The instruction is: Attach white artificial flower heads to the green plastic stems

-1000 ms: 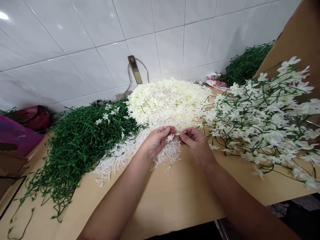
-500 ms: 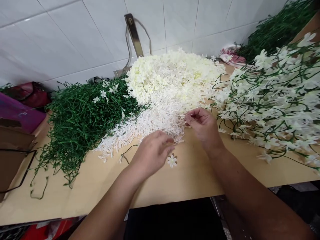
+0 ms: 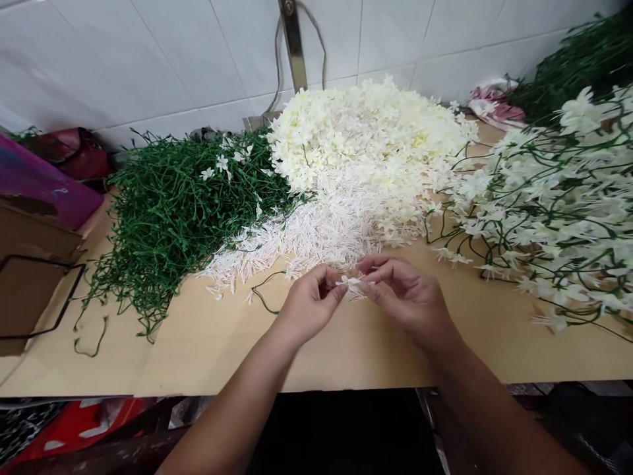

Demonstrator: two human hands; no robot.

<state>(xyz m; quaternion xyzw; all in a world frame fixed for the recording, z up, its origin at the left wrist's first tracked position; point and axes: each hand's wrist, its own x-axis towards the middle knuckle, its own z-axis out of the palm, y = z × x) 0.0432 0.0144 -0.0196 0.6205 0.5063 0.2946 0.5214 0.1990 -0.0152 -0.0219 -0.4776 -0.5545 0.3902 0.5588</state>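
My left hand (image 3: 309, 303) and my right hand (image 3: 408, 297) meet just above the tan tabletop (image 3: 346, 349). Between their fingertips they pinch a small white artificial flower (image 3: 350, 284); the right hand's thin white piece is too small to name apart from it. Just beyond the hands lies a spread of thin white plastic stamens (image 3: 306, 237). Behind that rises a heap of loose cream flower heads (image 3: 366, 138).
A pile of bare green stems (image 3: 173, 211) fills the left. Finished stems with white flowers (image 3: 558, 198) lie at the right, more green stems (image 3: 578, 59) behind them. A cardboard box (image 3: 30, 277) and purple bag (image 3: 34, 185) sit far left. White tiled wall behind.
The left hand picked the single flower up off the table and brought it to the right hand. The view shifted slightly left and down.
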